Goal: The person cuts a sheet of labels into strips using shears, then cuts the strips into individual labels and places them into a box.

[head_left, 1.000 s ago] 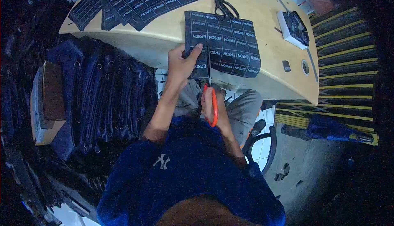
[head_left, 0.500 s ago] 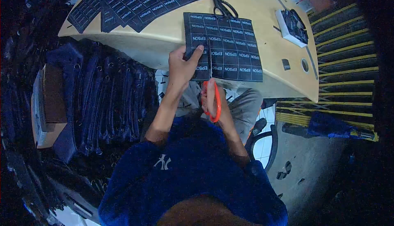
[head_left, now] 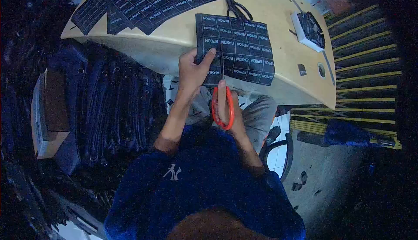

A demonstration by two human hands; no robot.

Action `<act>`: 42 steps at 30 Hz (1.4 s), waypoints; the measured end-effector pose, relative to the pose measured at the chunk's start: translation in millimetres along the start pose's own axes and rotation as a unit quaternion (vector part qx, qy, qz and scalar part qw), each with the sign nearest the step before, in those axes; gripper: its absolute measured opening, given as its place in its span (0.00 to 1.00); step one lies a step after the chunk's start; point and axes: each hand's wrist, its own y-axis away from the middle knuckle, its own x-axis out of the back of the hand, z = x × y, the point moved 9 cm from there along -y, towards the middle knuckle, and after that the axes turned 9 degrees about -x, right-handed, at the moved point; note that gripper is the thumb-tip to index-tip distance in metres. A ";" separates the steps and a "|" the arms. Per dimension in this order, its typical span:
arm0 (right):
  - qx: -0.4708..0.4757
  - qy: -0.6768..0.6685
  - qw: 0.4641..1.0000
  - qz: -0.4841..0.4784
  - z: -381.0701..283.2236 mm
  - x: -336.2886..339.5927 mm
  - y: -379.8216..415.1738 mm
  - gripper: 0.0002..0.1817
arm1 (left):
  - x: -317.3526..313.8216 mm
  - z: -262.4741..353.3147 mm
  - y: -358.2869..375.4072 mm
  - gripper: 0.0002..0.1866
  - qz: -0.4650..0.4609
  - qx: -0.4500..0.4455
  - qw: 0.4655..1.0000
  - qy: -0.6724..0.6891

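Observation:
A black sheet (head_left: 248,48) printed with rows of EPSON labels lies over the table's near edge. My left hand (head_left: 193,70) grips its left part, thumb on top and the fingers hidden beneath. Red-handled scissors (head_left: 229,116) are in my right hand (head_left: 223,103), just below the sheet. Their blades point away from me, along a slit that runs up between the label columns. Beyond the sheet's top edge lies a second, black-handled pair of scissors (head_left: 239,11).
More printed sheets (head_left: 152,2) overlap at the back left of the yellowish table (head_left: 174,37). A white box with black items (head_left: 308,31) sits at the right. Dark strapped goods (head_left: 117,105) and a cardboard box (head_left: 54,109) are at the left.
The red scissors' handles have spread wider. The sheet's right part has shifted slightly left and up at its lower corner. My left hand is almost unchanged.

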 end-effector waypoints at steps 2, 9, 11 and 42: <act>-0.004 -0.033 0.999 -0.012 3.7 -1.0 -1.2 0.33 | -0.6 0.8 -1.9 0.08 -0.006 0.000 1.000 -0.007; 0.000 -0.059 0.997 -0.050 9.6 -2.3 -3.1 0.34 | 5.7 6.1 -14.4 0.14 -0.003 -0.026 0.987 -0.160; -0.080 -0.140 0.983 -0.089 23.7 -10.1 -4.9 0.33 | 5.4 8.6 -15.2 0.13 -0.001 -0.052 0.985 -0.162; -0.080 -0.007 0.997 -0.022 -12.8 0.3 -23.9 0.39 | -0.3 3.7 -15.0 0.10 0.008 -0.041 0.998 -0.050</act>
